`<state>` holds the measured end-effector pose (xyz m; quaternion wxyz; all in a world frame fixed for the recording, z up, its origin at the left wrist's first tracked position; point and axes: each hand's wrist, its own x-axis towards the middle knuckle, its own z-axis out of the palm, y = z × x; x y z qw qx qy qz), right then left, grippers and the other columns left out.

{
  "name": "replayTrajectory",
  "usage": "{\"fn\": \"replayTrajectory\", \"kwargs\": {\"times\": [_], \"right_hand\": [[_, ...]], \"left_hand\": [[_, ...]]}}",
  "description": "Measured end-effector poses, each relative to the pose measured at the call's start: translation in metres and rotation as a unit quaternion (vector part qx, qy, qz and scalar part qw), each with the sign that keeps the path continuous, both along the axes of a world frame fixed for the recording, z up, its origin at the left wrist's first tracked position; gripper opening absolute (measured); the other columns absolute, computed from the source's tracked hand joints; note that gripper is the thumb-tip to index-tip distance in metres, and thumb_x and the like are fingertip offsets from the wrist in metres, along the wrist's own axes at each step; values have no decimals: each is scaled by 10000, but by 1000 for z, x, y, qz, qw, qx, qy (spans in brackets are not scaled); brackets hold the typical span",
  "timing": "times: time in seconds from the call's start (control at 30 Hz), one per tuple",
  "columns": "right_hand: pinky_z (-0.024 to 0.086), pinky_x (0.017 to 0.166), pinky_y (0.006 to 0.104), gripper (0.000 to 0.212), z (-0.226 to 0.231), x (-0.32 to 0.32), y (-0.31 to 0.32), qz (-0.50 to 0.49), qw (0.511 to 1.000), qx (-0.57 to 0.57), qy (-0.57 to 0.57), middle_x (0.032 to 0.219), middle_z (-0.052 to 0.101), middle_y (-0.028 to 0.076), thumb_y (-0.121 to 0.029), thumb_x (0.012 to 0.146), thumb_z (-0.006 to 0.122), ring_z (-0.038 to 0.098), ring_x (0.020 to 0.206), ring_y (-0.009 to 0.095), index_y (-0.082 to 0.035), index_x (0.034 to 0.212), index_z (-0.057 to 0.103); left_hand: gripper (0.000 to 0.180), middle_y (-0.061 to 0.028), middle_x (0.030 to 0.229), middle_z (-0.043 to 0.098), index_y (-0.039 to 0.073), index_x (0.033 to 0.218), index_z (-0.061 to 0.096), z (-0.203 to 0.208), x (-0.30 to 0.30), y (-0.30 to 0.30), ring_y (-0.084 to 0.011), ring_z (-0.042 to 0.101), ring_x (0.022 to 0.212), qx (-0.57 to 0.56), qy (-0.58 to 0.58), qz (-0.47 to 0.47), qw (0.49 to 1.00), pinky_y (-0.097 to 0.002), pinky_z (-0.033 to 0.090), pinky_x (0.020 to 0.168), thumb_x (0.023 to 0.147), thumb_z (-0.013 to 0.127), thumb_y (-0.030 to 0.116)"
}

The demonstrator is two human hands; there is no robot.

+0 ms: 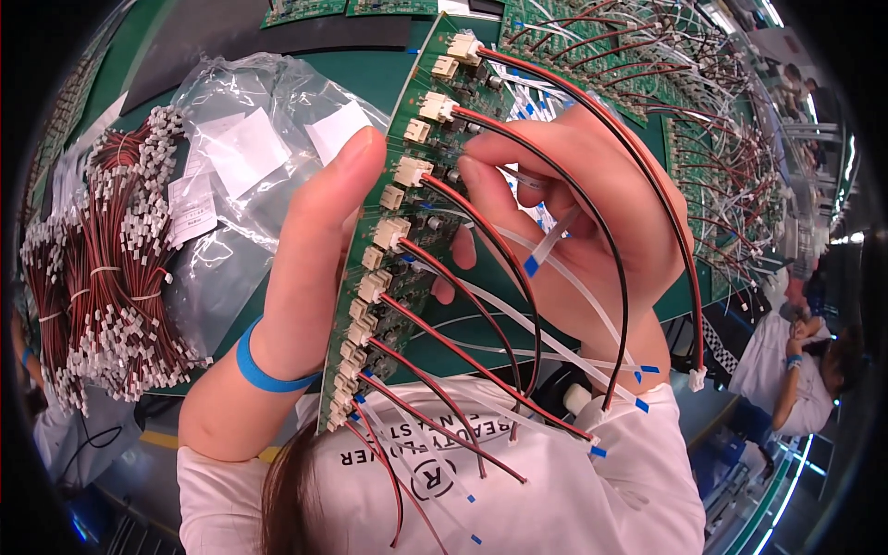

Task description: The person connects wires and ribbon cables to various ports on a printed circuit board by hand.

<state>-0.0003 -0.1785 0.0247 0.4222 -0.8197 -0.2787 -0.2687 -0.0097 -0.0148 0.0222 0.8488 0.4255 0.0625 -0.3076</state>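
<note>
A long green circuit board (421,199) stood nearly on edge in the middle of the frame, running from the top centre down toward the lower left, with a row of small white connectors (412,171) along its near edge. The left hand (319,250) was wrapped round the board's left edge, thumb laid flat up its face and fingers hidden behind, so the grip was closed firmly on it; a blue band (264,370) circled that wrist. The right hand (573,213) reached in from the right, its fingertips (472,171) curled and pressed against the board beside one connector, seemingly pinching a wire end there (whether it truly had hold of the plug I could not tell). Red-and-black wire pairs (518,277) looped out of the connectors and hung down across a white shirt (518,481) at the bottom of the frame, mixed with thin white leads tipped in blue (532,265). To the left lay a clear plastic bag (250,139) with white slips inside, and beyond it, at the far left, a bundled heap of red wires with white plugs (102,268). More boards strung with wires (703,111) filled the green bench at the upper right, and another person in white (786,361) sat at the right edge.
</note>
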Motion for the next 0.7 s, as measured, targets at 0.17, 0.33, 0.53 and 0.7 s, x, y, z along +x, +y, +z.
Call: {"fn": "replayTrajectory", "kwargs": {"times": [0.17,0.33,0.53,0.7], "right_hand": [[310,462,177,231,-4,2,1,4,1000,11,4,723,580,5,115,661,700,437,556,51,-12,851,659],[295,459,182,217,-1,-4,3,-16,999,13,35,733,584,9,105,675,701,416,550,48,-13,853,658],[299,457,184,211,1,-2,0,-4,999,-19,41,736,591,20,93,695,696,429,562,48,-4,876,646],[420,494,194,249,-4,1,-6,25,999,-39,-7,761,600,62,101,711,683,535,623,87,24,939,618]], "left_hand": [[542,-85,767,613,46,1029,563,-3,1,0,-131,580,647,11,-17,4,1000,-228,462,583,909,338,525],[522,-73,748,607,53,1006,563,-4,1,-1,-118,569,624,38,-37,-3,999,-224,447,563,909,353,521],[513,-62,732,603,60,1002,561,-4,1,-2,-111,560,606,62,-57,7,996,-217,441,555,910,359,522],[522,-58,731,600,63,1006,560,-3,1,-4,-108,559,605,69,-57,-7,996,-215,440,553,905,362,536]]}}
